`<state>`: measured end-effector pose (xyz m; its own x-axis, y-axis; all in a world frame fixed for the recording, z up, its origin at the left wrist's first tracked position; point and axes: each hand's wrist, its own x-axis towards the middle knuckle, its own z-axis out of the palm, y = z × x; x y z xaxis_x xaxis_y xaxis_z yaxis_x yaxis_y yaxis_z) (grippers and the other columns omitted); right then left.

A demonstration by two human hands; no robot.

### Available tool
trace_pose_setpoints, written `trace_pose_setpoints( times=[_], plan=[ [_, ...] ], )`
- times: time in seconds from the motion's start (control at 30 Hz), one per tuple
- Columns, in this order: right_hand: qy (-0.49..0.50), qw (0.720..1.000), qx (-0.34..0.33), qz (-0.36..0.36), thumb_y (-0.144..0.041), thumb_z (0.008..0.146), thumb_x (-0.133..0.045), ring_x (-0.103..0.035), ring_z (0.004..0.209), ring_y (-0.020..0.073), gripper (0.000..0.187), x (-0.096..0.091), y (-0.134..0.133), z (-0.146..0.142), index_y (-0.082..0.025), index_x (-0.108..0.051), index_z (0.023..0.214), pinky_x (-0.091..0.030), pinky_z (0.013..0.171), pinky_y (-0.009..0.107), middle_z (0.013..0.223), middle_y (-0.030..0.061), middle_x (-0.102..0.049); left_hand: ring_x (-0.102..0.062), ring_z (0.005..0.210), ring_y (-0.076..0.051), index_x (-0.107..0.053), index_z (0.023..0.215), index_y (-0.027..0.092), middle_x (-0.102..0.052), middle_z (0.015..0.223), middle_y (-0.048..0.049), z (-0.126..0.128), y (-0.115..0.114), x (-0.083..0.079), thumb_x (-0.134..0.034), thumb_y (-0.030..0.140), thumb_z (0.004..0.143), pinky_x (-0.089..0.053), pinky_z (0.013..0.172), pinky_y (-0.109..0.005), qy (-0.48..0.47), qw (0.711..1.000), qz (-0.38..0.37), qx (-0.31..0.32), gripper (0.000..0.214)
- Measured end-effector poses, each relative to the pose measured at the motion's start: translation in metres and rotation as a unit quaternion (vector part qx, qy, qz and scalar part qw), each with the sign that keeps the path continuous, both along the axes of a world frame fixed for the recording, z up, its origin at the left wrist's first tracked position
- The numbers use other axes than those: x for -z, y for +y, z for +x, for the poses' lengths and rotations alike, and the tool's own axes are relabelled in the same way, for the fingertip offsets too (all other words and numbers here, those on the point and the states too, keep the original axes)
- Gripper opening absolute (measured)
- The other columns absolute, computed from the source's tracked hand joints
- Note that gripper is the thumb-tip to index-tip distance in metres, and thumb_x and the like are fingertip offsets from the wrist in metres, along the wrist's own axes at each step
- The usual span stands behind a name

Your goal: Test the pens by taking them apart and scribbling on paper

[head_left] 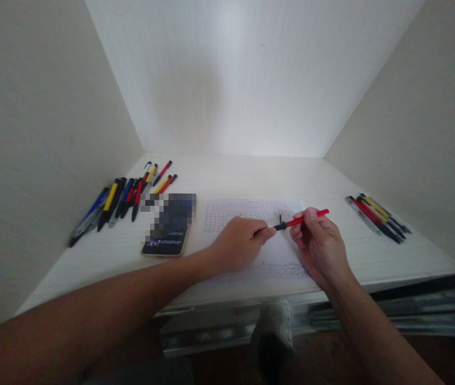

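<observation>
From my distant seat I see a slim red-and-black pen (296, 221) above the handwritten paper (219, 214). My left hand (245, 238) has fingers pinched on its black end, my right hand (319, 235) on its smooth red barrel; both hide some writing. On the pale, streaked desk (231, 179), a flat phone (167, 238) and left-side pens (126, 198) lie, with right-side pens (375, 215) opposite.

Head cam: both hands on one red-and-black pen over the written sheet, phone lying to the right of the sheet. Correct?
Not quite: the phone lies to the left of the written sheet, as the head view shows. The rest is right: the left hand and right hand are both on one red-and-black pen over the sheet.
</observation>
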<state>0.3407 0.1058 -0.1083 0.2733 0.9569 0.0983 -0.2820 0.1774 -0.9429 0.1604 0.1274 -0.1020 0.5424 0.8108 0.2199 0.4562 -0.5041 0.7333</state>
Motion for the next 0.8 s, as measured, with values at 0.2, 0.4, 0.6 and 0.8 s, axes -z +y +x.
trace_pose_setpoints(
  times=[0.2, 0.4, 0.6, 0.8],
  plan=[
    [0.036, 0.999, -0.028, -0.001, -0.046, 0.077, -0.08, -0.042, 0.051, 0.0091, 0.03, -0.0007, -0.0005, -0.0002, -0.019, -0.069, 0.071, -0.026, 0.042, 0.023, 0.058, -0.0003, -0.054, -0.036, 0.047, -0.009, -0.048, 0.06, 0.019, -0.039, 0.05, 0.0043, 0.0004, 0.0052, 0.0005, -0.041, 0.046, 0.099, -0.026, 0.051, -0.027, -0.098, 0.977, -0.183, 0.056, 0.048],
    [0.045, 0.998, -0.05, 0.014, -0.043, 0.086, -0.072, -0.042, 0.054, 0.0104, 0.027, -0.0004, -0.0006, -0.0004, -0.019, -0.071, 0.074, -0.027, 0.046, 0.025, 0.061, 0.0004, -0.053, -0.04, 0.048, -0.01, -0.058, 0.07, 0.019, -0.043, 0.051, 0.0041, 0.0026, 0.0026, 0.0039, -0.039, 0.05, 0.101, -0.028, 0.049, -0.026, -0.137, 0.977, -0.162, 0.018, 0.048],
    [0.057, 0.998, -0.021, -0.003, -0.041, 0.086, -0.074, -0.045, 0.059, 0.0101, 0.027, 0.0006, -0.0007, -0.0004, -0.019, -0.071, 0.071, -0.033, 0.05, 0.024, 0.068, 0.0019, -0.056, -0.053, 0.058, -0.009, -0.064, 0.09, 0.019, -0.063, 0.069, 0.0039, -0.0002, 0.0038, 0.0093, -0.065, 0.038, 0.09, -0.038, 0.058, -0.025, -0.11, 0.991, 0.053, -0.059, 0.019],
    [0.046, 0.998, -0.039, 0.017, -0.039, 0.081, -0.079, -0.049, 0.065, 0.0111, 0.023, 0.0032, 0.0006, 0.0003, -0.019, -0.073, 0.073, -0.039, 0.055, 0.024, 0.075, 0.0025, -0.06, -0.055, 0.061, -0.01, -0.063, 0.085, 0.018, -0.066, 0.073, 0.0019, -0.0011, 0.0075, 0.0089, -0.065, 0.032, 0.091, -0.039, 0.06, -0.026, -0.101, 0.988, 0.09, -0.074, 0.015]
  ],
)
